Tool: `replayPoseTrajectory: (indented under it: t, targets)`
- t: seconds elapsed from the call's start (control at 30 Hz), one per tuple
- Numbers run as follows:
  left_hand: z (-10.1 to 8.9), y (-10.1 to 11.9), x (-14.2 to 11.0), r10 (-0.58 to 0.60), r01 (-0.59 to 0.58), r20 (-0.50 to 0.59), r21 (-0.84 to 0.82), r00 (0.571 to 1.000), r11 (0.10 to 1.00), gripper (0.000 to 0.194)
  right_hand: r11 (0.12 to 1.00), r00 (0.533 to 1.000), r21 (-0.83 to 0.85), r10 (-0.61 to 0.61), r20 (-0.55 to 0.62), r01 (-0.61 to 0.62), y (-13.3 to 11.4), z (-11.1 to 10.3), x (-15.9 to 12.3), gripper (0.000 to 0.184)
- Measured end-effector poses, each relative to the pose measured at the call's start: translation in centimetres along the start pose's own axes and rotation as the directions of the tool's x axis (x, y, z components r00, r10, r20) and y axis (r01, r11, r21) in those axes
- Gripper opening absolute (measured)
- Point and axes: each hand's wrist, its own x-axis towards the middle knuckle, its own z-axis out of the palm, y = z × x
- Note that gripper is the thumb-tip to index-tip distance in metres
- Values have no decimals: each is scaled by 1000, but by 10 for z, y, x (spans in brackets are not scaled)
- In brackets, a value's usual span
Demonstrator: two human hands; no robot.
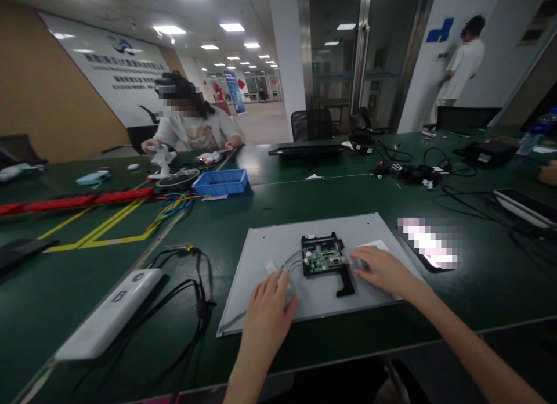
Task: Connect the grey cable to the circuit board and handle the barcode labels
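Note:
A flat grey metal panel [322, 308], like the back of a display, lies on the green table before me. On its middle sits a black plastic bracket [347, 285] holding a green circuit board [324, 260]. My left hand [267, 305] rests over the panel's left part, fingers stretched and thumb apart, beside thin grey wires [293, 259] leading to the board. Something translucent shows by its thumb, too blurred to name. My right hand [380, 270] is at the bracket's right side with fingers bent down; its fingertips are smeared, and what they touch is unclear.
A lit phone [429, 244] lies right of the panel. Left are a white power bank [111, 314] and black cables [200, 299]. Farther off stand a blue bin [221, 182] and a dark flat screen [308, 151]. A person [195, 122] sits across the table; another stands back right.

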Motion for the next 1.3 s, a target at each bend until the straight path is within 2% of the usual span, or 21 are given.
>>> replayPoseTrajectory:
  t: [0.17,0.3,0.37,0.43,0.5,0.57,0.67,0.83,0.93,1.1,1.2,1.3]
  targets:
    - [-2,-2,7,-39,33,118,56,992,998,40,979,990,-159,-113,81,125,-4,7,16,21]
    - [-10,-4,17,-75,54,196,110,978,993,43,928,987,-336,-145,74,162,-1,14,13,26]
    - [-16,-8,23,-61,41,152,133,986,990,41,913,991,-385,-129,31,131,5,13,9,27]
    - [-23,-14,30,-31,24,45,151,999,988,39,904,996,-422,-82,-25,64,12,9,4,28]
    - [-29,-20,38,3,6,-60,166,998,986,38,888,995,-458,-8,-97,-37,19,4,0,26]
    - [-31,-27,45,35,-16,-103,179,994,984,38,864,982,-482,71,-173,-148,25,0,-4,24]
    - [-24,-35,51,75,-61,-66,193,995,979,39,836,961,-488,160,-223,-253,31,-2,-7,23]
    - [-8,-44,50,35,-55,90,221,995,974,34,857,956,-429,224,-192,-287,31,2,-8,26]
    - [-10,-42,48,-8,-15,103,218,995,976,30,884,949,-357,241,-202,-301,29,5,-8,28]
    - [-26,-24,60,13,-34,133,153,991,988,28,918,936,-263,224,-271,-296,28,8,-8,31]
    - [-31,-8,82,51,-68,141,114,989,991,27,928,932,-235,217,-290,-289,29,8,-8,29]
    - [-25,6,111,74,-84,123,82,990,993,28,934,932,-216,216,-290,-283,29,7,-8,28]
